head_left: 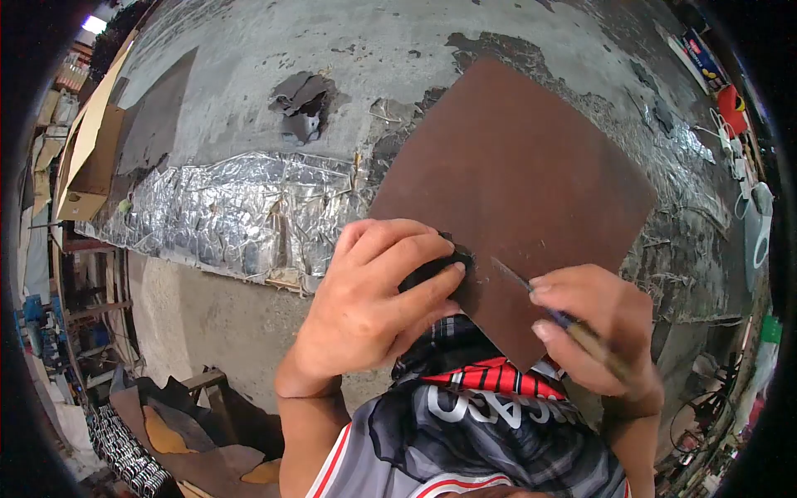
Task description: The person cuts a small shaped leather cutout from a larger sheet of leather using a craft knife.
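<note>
A brown square board (515, 158) lies turned like a diamond on the worn grey table, its near corner reaching over the edge. My left hand (386, 290) is closed on a small black piece (432, 270) at the board's left near edge. Between the fingers of my right hand (594, 328) is a thin tool (573, 325) with a dark, pointed blade and a yellowish handle. Its tip points at the board's surface, to the right of the black piece. Whether the tip touches the board cannot be made out.
Crumpled silvery tape (241, 216) covers the table's near edge. A torn dark scrap (300, 104) lies farther back. An open cardboard box (87, 158) stands at the left. White cables and a red item (732, 109) are at the right. Leather-like pieces (174, 423) lie at the lower left.
</note>
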The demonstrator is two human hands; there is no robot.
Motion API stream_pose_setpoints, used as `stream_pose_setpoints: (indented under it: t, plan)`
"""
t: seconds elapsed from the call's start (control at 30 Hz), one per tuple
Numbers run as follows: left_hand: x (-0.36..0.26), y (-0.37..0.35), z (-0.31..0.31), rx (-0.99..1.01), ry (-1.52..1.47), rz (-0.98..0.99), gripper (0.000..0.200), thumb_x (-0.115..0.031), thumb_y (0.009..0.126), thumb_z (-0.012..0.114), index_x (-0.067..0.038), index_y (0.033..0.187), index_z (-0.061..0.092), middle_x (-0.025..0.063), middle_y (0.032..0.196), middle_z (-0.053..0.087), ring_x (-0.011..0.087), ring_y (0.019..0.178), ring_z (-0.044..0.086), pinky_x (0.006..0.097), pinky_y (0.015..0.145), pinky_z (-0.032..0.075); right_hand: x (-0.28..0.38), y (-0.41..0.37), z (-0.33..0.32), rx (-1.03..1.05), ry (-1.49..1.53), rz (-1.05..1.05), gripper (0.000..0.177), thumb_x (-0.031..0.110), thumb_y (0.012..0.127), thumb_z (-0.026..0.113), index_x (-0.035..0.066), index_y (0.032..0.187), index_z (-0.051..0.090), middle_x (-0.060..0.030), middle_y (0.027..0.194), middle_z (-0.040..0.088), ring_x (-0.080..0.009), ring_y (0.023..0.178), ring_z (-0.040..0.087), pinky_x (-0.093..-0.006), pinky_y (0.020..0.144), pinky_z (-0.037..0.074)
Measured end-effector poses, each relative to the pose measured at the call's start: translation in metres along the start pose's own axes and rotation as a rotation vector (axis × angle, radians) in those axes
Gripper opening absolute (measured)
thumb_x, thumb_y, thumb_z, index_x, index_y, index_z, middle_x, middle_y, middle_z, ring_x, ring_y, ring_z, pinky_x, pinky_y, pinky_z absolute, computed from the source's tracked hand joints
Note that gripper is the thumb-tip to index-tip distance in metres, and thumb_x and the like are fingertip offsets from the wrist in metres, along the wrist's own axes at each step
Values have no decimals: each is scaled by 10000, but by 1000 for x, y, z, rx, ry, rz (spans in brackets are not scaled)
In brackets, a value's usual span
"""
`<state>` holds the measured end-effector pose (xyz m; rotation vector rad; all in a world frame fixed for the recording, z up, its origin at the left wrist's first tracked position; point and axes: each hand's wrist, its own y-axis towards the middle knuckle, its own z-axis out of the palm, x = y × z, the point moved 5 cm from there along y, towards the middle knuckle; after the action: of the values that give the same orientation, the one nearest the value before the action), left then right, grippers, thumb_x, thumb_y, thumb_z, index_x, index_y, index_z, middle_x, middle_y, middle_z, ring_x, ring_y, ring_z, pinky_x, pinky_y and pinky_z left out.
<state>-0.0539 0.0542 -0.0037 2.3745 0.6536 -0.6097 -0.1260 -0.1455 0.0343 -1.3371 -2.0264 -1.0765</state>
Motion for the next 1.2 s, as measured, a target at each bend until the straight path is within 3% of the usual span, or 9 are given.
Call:
stream_pose_setpoints:
  t: [0.13, 0.33, 0.43, 0.73, 1.2]
  plan:
    - [3, -2, 3, -16, 40, 58, 343, -176, 680, 810, -95, 1010, 768, 84, 1090, 713, 309, 1026, 658, 440, 832, 483, -8, -3, 8, -28, 56, 127, 287, 45, 790, 789, 11, 1049, 668, -182, 920, 720, -335, 770, 727, -388, 687, 588]
    - [2, -2, 3, -28, 40, 47, 307, -166, 694, 798, -99, 993, 771, 77, 1082, 716, 302, 1012, 663, 433, 819, 480, -2, -1, 18, -23, -92, 75, 283, 75, 780, 803, 12, 1017, 662, -161, 858, 711, -342, 698, 707, -408, 651, 587]
    - [2, -1, 3, -21, 45, 48, 299, -168, 697, 794, -99, 987, 772, 75, 1081, 715, 299, 1008, 665, 428, 812, 478, -5, -7, 23, 19, -57, 135, 256, 97, 813, 722, -1, 1042, 664, -176, 894, 720, -321, 775, 731, -371, 702, 578]
    - [3, -1, 3, -24, 39, 45, 299, -172, 697, 793, -94, 986, 773, 72, 1078, 712, 293, 1003, 667, 422, 799, 475, -2, -5, 24, -31, -10, 22, 332, 3, 777, 739, -17, 1076, 596, -190, 899, 703, -355, 821, 741, -429, 763, 605]
    - [1, 1, 3, -24, 62, 62, 257, -148, 686, 760, -94, 936, 781, 63, 1051, 719, 283, 992, 674, 413, 796, 474, 3, 1, 31, -111, -47, -48, 332, -18, 747, 802, -19, 1038, 640, -140, 855, 688, -318, 747, 726, -424, 705, 613]
